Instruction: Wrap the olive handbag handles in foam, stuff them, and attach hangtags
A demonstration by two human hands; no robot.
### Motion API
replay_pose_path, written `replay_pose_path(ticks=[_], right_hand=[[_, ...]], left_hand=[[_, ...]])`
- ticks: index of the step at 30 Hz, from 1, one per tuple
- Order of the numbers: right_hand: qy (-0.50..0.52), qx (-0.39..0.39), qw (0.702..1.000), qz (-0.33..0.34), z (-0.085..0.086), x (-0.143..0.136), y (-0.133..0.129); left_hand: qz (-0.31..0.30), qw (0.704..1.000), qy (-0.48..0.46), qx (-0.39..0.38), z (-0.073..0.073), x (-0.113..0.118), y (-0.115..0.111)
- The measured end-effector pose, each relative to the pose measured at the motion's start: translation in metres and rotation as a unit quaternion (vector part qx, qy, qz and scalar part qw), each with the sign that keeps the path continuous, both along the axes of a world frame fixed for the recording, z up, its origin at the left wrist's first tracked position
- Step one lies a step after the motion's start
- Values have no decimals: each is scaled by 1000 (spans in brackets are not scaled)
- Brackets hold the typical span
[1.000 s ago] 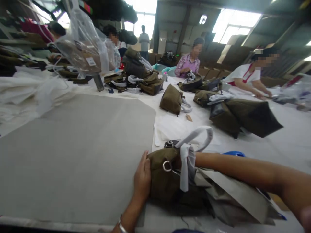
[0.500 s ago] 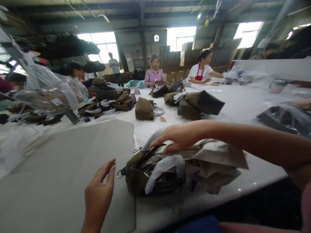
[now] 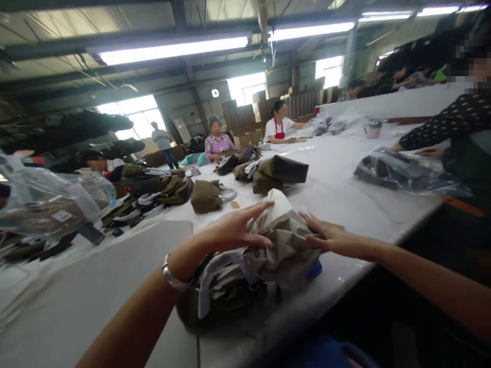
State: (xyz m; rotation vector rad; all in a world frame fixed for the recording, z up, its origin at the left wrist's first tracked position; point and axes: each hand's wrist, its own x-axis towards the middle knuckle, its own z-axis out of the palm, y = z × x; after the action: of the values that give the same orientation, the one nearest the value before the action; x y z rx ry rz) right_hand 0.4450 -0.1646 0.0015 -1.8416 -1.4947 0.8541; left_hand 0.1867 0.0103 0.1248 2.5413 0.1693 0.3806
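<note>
A dark olive handbag (image 3: 226, 299) lies on the table close in front of me, its handle wrapped in white material (image 3: 209, 281). Crumpled brown packing paper (image 3: 286, 243) bulges at the bag's right side, partly over its opening. My left hand (image 3: 243, 227) reaches across the bag and grips the paper's left side, thumb and fingers apart around it. From the right, my right hand (image 3: 326, 236) holds the paper's other side with its fingers on the folds. A small blue thing (image 3: 315, 270) shows under the paper; its kind is unclear.
Olive handbags stand farther back, one upright (image 3: 205, 197), another lying on its side (image 3: 282, 171), with a pile (image 3: 153, 189) at left. A clear plastic bag (image 3: 61, 199) hangs at far left. A co-worker at right handles a plastic-wrapped dark item (image 3: 399, 168). A mug (image 3: 373, 129) stands beyond.
My view has swung right. My left hand has come from beside the bag to the paper. My right hand has left the bag's opening for the paper's right side, and the paper is bunched up.
</note>
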Motion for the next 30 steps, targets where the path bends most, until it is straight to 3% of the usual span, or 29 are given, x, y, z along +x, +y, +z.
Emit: replay_pose_path(ticks=[2,5,7,11,13,15,17,19,23,24,27,30], right_hand=[[156,-23,987,-24,-9,-18,3],[391,6,920,-40,-10,-38,16],[483,29,875,-30,-7,-45,27],[607,75,791,-14,6,-54,45],[647,109,755,8,15,-58,50],[661,132,737,47,21,-60,53],[651,147,738,96,23,-59,57],[618,164,761,106,16,-57,62],[423,264,864,-66,-22,-71,73],[376,275,881,-82,-33,-81,75],[304,265,915,14,-59,-116,78],[76,289,945,131,-70,-145,82]], left_hand=[[-43,992,119,29,-6,23,-5],[-77,953,285,73,-21,43,-8],[-79,937,327,97,-32,48,-7],[-40,941,308,137,-53,44,-3],[-1,959,237,157,-59,37,-2],[27,974,155,165,-59,30,-2],[25,984,98,149,-53,23,0],[12,991,62,115,-44,16,4],[78,995,45,40,-20,2,21],[104,993,52,17,-15,-1,25],[150,986,70,-33,-3,-7,32],[133,987,91,-22,5,-8,29]])
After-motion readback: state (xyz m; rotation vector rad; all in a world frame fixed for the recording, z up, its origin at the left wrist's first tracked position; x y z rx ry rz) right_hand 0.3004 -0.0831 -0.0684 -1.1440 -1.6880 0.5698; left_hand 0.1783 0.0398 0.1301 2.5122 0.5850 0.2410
